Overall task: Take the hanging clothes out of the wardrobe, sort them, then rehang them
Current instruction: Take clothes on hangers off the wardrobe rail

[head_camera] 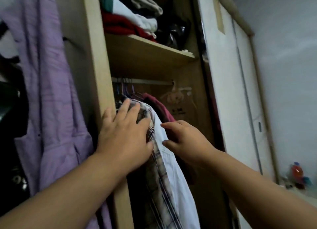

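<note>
the left hand [123,136] lies flat with fingers spread on the plaid shirt [159,182], which hangs inside the wardrobe [96,57] under the rail [145,81]. the right hand [185,139], fingers half curled and gripping nothing, is beside the white shirt [178,177], in front of the dark red garment [161,108].

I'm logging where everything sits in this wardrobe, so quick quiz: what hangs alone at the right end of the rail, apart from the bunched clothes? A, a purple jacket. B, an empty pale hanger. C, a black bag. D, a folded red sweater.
B: an empty pale hanger hangs by itself at the right end of the rail, while the plaid shirt, white shirt and maroon garment crowd the left.
</note>
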`<state>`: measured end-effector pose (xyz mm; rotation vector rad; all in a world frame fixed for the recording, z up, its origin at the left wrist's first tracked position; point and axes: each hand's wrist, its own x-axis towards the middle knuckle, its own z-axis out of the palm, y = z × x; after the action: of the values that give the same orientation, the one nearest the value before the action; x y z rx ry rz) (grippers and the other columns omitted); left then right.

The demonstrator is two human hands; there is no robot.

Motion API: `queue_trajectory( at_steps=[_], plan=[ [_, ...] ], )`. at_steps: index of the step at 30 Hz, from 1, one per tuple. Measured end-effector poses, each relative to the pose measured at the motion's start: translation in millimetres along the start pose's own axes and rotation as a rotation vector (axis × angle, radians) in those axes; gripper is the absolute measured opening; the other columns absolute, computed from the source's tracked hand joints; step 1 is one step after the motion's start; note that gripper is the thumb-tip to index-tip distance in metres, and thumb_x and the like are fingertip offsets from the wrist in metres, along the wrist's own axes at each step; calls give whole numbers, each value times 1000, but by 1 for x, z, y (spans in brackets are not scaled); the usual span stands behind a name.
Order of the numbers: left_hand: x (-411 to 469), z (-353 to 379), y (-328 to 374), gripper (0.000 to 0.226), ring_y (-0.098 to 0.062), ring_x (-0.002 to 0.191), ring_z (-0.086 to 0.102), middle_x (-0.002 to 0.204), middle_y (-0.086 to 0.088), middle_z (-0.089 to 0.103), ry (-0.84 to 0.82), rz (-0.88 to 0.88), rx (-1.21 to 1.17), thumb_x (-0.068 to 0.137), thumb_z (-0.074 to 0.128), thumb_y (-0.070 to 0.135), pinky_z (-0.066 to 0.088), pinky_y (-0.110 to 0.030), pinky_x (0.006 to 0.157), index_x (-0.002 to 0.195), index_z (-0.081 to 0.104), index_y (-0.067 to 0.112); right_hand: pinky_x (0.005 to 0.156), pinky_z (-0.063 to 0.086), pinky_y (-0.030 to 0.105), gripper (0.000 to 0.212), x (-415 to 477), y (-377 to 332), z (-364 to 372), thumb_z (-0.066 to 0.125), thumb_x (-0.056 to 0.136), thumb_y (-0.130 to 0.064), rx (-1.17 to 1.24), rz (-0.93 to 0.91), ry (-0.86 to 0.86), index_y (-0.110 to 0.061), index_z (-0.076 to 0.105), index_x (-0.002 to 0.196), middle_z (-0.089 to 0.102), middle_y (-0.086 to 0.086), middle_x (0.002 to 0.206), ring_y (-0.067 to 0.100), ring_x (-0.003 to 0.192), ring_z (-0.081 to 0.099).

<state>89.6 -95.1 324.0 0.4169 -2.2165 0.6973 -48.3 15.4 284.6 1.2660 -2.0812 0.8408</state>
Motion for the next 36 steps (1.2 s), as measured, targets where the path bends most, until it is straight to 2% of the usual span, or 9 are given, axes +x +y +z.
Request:
queue_trajectory(
  at_steps=[6,9,13,18,20,25,31,34,36],
  plan=[
    [59,-21,-34,55,-24,146,-5,158,-1,13,146,-26,242,87,48,50,-4,-54,114,138,37,37,97,39,28,50,88,-9,14,59,91,-32,49,-102,-31,-21,45,138,51,3,136,19,121,50],
    [76,-26,-37,45,-22,146,1,156,2,20,179,-42,305,90,46,39,-3,-55,112,135,41,38,90,47,33,38,128,-9,25,58,90,-26,100,-101,-27,-17,54,127,61,6,122,22,108,58],
    [81,-20,-35,44,-20,145,8,153,6,28,211,-64,358,88,47,41,-7,-54,110,132,45,39,76,51,35,25,178,-3,49,53,93,-28,90,-26,-60,-15,56,113,63,5,103,21,89,61],
    [81,-18,-36,34,-23,128,48,121,3,65,232,-77,386,65,74,31,10,-53,106,99,71,36,77,42,34,29,217,2,79,38,96,-14,-37,12,-96,-11,57,118,60,11,119,30,109,58],
    [82,-16,-38,34,-25,122,54,111,3,69,218,-81,370,58,78,27,15,-53,105,91,73,34,85,47,37,33,223,-1,78,39,95,-9,-41,17,-129,-11,57,123,57,11,129,29,115,56],
    [83,-11,-39,35,-23,116,58,106,5,71,270,-68,355,55,79,27,18,-54,104,89,73,35,83,54,42,29,227,11,73,42,91,-1,-30,12,-27,-11,62,111,66,9,111,30,100,63],
    [84,-11,-39,34,-22,113,60,105,6,71,285,-82,387,55,80,31,20,-56,103,89,74,34,68,51,38,22,228,22,40,41,90,-7,61,29,115,-16,58,101,68,9,97,30,89,64],
    [83,-12,-38,33,-23,112,61,103,6,71,273,-88,410,55,80,29,19,-55,103,87,74,33,65,46,34,13,219,31,22,44,92,-19,98,25,128,-19,56,87,68,10,96,32,91,63],
    [83,-12,-38,31,-22,111,61,101,7,71,259,-98,416,55,80,29,19,-54,103,85,74,34,66,46,34,17,204,44,10,45,93,-27,88,2,149,-18,59,90,68,10,98,32,94,62]
  ],
)
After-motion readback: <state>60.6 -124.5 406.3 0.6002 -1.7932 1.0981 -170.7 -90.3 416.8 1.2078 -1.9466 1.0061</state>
